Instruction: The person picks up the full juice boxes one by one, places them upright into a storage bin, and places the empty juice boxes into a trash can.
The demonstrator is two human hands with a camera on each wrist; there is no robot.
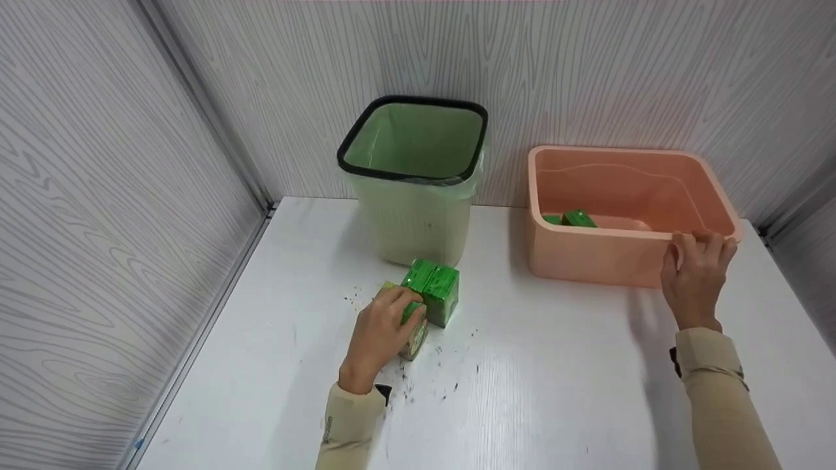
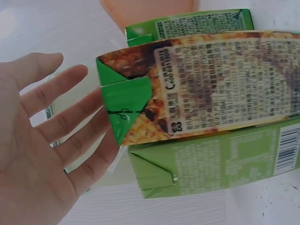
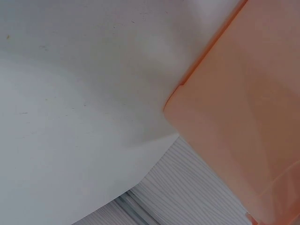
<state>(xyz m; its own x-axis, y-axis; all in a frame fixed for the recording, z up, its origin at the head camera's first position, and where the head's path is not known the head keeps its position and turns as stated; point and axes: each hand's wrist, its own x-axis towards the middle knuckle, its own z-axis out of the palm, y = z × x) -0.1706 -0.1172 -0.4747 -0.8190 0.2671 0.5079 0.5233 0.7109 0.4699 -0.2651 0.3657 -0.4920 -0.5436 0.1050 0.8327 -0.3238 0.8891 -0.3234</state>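
In the head view, my left hand (image 1: 382,326) reaches over a brown-and-green drink carton (image 1: 416,339) standing on the table. The left wrist view shows its fingers spread and nearly straight beside the green folded end of that carton (image 2: 197,89); any contact is hard to tell. Two green-topped cartons (image 1: 442,290) stand just behind it, and a light green carton (image 2: 201,164) is alongside. My right hand (image 1: 697,277) grips the front rim of a pink plastic bin (image 1: 594,254) near its right corner, fingers hooked over the edge. The right wrist view shows the bin's wall but not the hand.
A pale green trash bin (image 1: 418,222) with a black rim and a clear liner stands at the back, behind the cartons. Inside the pink bin lie green cartons (image 1: 578,219) at the left. Dark specks dot the white table (image 1: 522,385). Wood-grain panels enclose the back and sides.
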